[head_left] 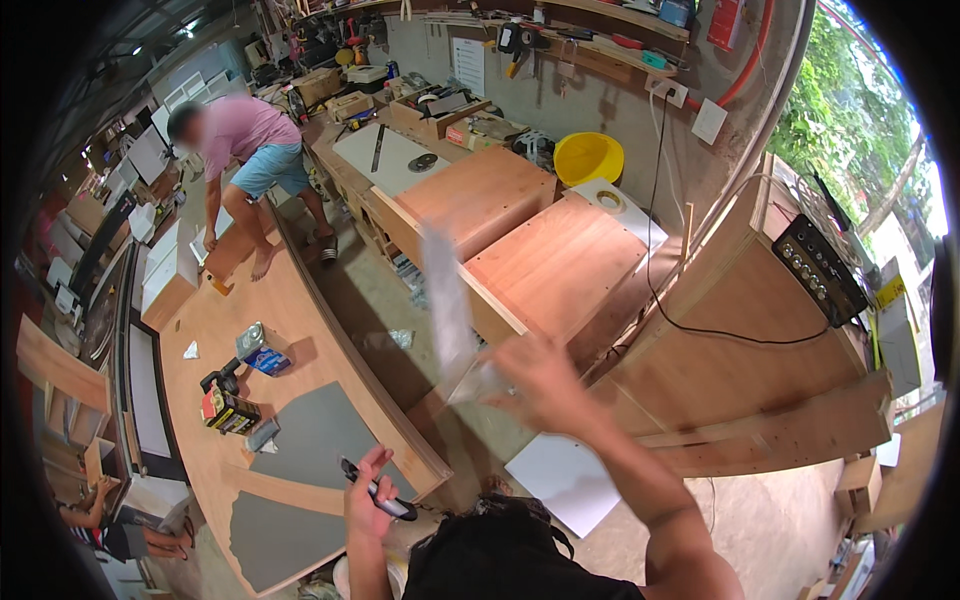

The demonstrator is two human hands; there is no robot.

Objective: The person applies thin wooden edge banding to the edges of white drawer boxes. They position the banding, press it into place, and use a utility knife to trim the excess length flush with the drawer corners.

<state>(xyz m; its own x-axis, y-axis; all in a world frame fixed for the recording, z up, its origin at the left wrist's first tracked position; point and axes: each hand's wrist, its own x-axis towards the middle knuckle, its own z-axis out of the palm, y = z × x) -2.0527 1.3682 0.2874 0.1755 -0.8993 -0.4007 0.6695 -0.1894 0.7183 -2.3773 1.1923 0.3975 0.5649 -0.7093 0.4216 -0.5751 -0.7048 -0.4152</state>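
At the lower middle of the frame the left hand (368, 492) is closed around a dark utility knife (378, 490), its tip pointing toward the lower right, just over the near corner of a long wooden panel (250, 320) that runs from lower left up toward the upper left. Right of centre the right hand (540, 375) is raised and blurred with motion; its fingers pinch the lower end of a pale, thin strip (447, 310) that stands nearly upright in the middle of the frame, also smeared by movement. On the panel lie two grey sheets (310, 440), a black and yellow tool (225, 400) and a blue and white can (262, 350) on its side, all left of the knife hand. In the upper left another person (250, 140) in a pink shirt and blue shorts bends over the far end of the panel. Beyond the strip stand plywood cabinets (520, 240), with a yellow bucket (588, 157) against the wall at upper centre. A white sheet (565, 480) lies on the concrete floor under the right forearm
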